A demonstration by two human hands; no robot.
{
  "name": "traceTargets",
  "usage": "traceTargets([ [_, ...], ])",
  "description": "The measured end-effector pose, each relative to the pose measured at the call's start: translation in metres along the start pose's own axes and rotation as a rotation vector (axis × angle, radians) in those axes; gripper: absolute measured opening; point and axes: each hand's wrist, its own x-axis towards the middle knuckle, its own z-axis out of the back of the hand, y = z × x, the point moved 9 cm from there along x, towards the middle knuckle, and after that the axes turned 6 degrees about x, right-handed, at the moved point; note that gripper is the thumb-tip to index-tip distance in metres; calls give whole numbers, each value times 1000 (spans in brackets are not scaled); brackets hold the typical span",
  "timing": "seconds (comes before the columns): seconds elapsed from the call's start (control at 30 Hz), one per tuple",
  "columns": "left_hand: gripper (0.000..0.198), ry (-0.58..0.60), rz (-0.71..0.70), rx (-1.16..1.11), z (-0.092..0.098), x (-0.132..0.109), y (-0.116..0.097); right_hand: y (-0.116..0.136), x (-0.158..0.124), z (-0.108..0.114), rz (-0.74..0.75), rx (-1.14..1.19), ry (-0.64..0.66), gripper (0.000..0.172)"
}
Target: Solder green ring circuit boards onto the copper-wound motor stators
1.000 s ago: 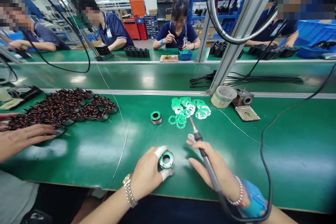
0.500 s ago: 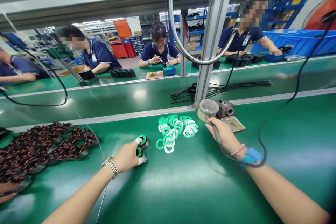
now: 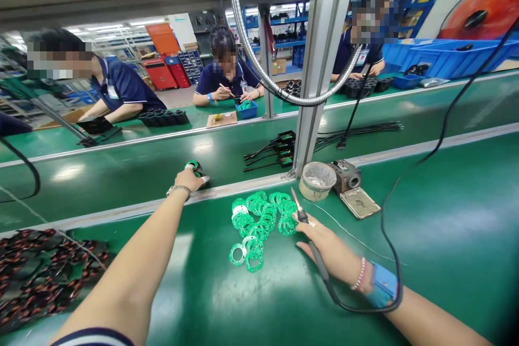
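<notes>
My left hand (image 3: 187, 179) reaches past the metal rail, its fingers closed round motor stators (image 3: 195, 167) topped with green ring boards, over the green belt. How many it holds is partly hidden by the hand. A soldering iron (image 3: 301, 215) lies in my right hand (image 3: 330, 246), its tip pointing up and away from me. Beside that hand is a loose spread of green ring-shaped circuit boards (image 3: 254, 230), a few of them glinting white. Many copper-wound stators (image 3: 44, 275) are heaped at the lower left.
A round tub (image 3: 317, 181) and a soldering-iron stand (image 3: 346, 174) with a sponge tray (image 3: 360, 203) sit by the metal post (image 3: 314, 92). Black cables (image 3: 271, 148) lie on the belt. The iron's cord (image 3: 389, 227) hangs at right. Several co-workers sit opposite.
My left hand has carried the stators from the near bench forward and left, over the rail. My right hand has drawn the soldering iron back from the stand. The view has shifted.
</notes>
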Motion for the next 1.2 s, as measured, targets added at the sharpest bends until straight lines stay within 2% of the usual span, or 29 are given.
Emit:
traceTargets([
  [0.1,65,-12,18,16,-8,-5,4,1,1,-7,25,-19,-18,24],
  [0.2,70,-60,-22,9,-2,-35,5,2,-10,-13,66,-47,-85,23],
  [0.33,64,-158,-109,9,15,-94,11,-14,-28,-26,144,-81,-176,32],
  [0.4,65,-196,-140,7,21,-128,16,-30,-26,-44,185,-55,-121,35],
  [0.5,64,-265,-171,-15,32,-184,25,-46,-14,-57,270,-93,-189,28],
  [0.6,61,-353,-145,-49,41,-238,44,-51,1,-62,356,-196,-256,31],
  [0.67,57,-411,-78,-110,40,-269,66,-47,7,-64,433,-263,-263,33],
  [0.73,55,-438,5,-180,29,-297,89,-42,10,-65,480,-320,-244,32],
  [0.83,55,-447,170,-267,3,-332,120,-31,9,-60,468,-384,-233,33],
  [0.9,56,-403,276,-347,-16,-348,135,-22,8,-55,448,-402,-213,33],
  [0.97,58,-370,315,-407,-27,-356,141,-11,6,-52,446,-396,-186,32],
  [1.07,58,-338,293,-409,-29,-354,142,4,3,-51,474,-370,-172,30],
  [1.2,50,-292,265,-293,-24,-341,142,23,-4,-48,497,-397,-214,29],
])
